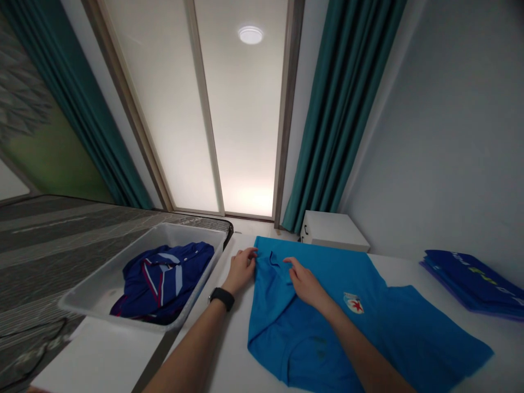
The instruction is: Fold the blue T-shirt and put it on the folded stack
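Note:
A bright blue T-shirt lies spread on a white table, its neckline toward me and a small white-and-red badge on its front. Its left part is folded over, and a short dark line marks the cloth near the far left corner. My left hand, wearing a black watch on the wrist, rests at that corner with bent fingers touching the shirt's edge. Over the shirt, just right of the dark mark, is my right hand. Its index finger is stretched out, apart from the thumb; the other fingers are partly hidden.
A translucent plastic bin on the left holds navy clothing with white and red trim. Folded dark-blue garments are stacked at the table's right. Beyond the table stand a white cabinet, teal curtains and frosted sliding doors.

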The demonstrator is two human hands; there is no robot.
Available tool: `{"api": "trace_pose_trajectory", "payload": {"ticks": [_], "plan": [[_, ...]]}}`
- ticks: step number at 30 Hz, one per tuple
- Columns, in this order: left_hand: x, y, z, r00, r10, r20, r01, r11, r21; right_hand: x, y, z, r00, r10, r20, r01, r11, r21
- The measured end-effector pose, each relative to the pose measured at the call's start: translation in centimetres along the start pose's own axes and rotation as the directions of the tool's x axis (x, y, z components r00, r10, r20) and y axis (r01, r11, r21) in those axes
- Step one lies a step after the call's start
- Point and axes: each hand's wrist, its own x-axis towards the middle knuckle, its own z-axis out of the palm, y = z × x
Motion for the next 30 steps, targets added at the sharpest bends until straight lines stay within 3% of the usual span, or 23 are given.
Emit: {"api": "trace_pose_trajectory", "payload": {"ticks": [7, 12, 16, 20, 26, 30], "plan": [[0.3, -0.8, 0.2, 0.998, -0.034, 0.046, 0.029, 0.994, 0.105, -0.6, -0.5, -0.3, 0.996, 0.043, 0.079, -0.026, 0.978, -0.209], [0.3, -0.8, -0.1, 0.996, -0.011, 0.092, -0.012, 0.97, 0.244, -1.4, -1.2, 0.0, 0.998, 0.015, 0.058, 0.011, 0.906, -0.422], [0.2, -0.7, -0.2, 0.998, -0.002, 0.068, -0.014, 0.972, 0.233, -1.5, -1.1, -0.5, 0.999, -0.004, 0.036, 0.021, 0.868, -0.497], [0.2, -0.8, -0.4, 0.999, 0.043, 0.015, -0.045, 0.989, 0.143, -1.2, -0.7, -1.2, 1.0, 0.022, 0.022, -0.008, 0.866, -0.501], [0.1, -1.2, -0.4, 0.995, 0.054, 0.089, -0.052, 0.998, -0.019, -1.3, -0.8, -1.7, 0.996, 0.041, 0.081, -0.008, 0.925, -0.379], [0.2, -1.1, -0.3, 0.998, 0.011, 0.065, -0.013, 1.0, 0.026, -1.7, -1.1, -2.1, 0.987, 0.056, 0.149, -0.006, 0.949, -0.316]]}}
